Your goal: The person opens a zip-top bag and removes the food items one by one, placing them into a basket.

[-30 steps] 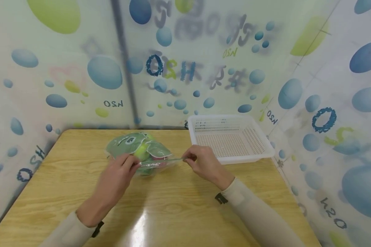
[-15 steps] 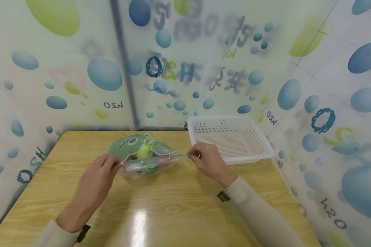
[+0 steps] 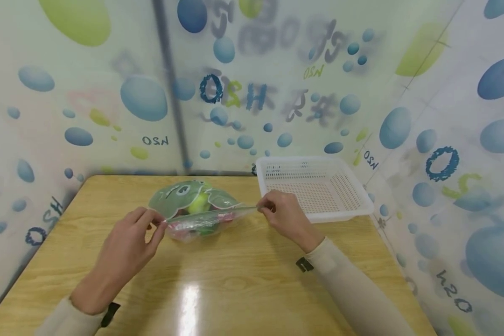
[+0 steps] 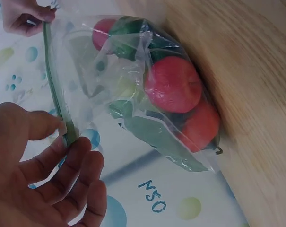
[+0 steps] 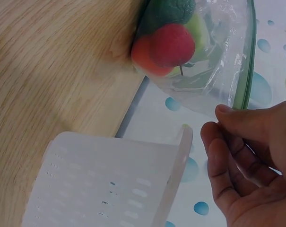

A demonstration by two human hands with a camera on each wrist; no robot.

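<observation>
A clear zip bag (image 3: 201,217) with a green cartoon print sits on the table, its green zip strip (image 4: 52,75) stretched between both hands. My left hand (image 3: 123,249) pinches one end of that strip between thumb and index finger, the other fingers loosely bent. At the opposite end, my right hand (image 3: 286,219) pinches the bag's top corner with thumb and fingertips. Inside the bag are several pieces of fruit or toy fruit: a red apple-like one (image 4: 173,85), an orange-red one (image 4: 199,126), a dark green one (image 5: 170,10) and a yellow-green one (image 3: 199,204).
A white perforated plastic basket (image 3: 311,218) stands at the table's back right, just beyond my right hand. The wooden table (image 3: 235,284) meets printed walls (image 3: 243,126) behind and at the right.
My left hand has slid left along the zip strip to its left end, and its fingers have spread a little. The right hand has moved slightly right, drawing the strip out longer.
</observation>
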